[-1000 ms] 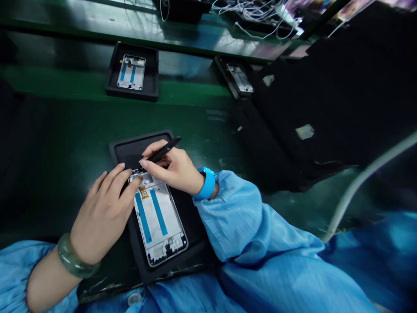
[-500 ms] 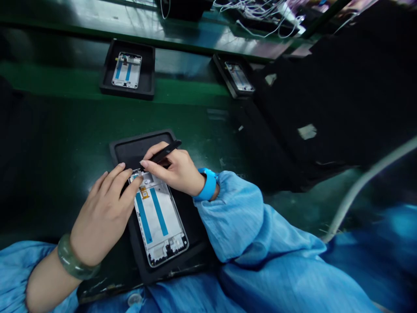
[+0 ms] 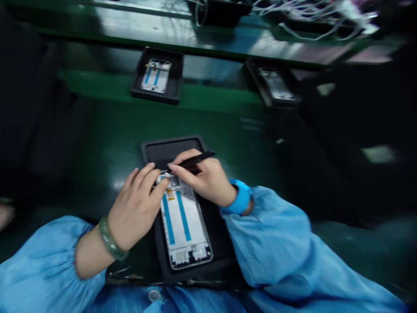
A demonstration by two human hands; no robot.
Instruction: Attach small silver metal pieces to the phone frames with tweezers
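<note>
A person's 2 bare hands work over a white phone frame with 2 blue stripes, lying in a black tray at lower centre on a green counter. The left hand, wearing a jade bangle, rests its open, spread fingers on the frame's top end. The right hand, wearing a blue wrist strap, pinches black tweezers, tips at that same end. Bare tray surface lies above the frame. Farther up sit 2 more trays with frames, white cables along the top edge, and dark cloth at right. Compared with half a second earlier, everything sits further right and blurrier.
</note>
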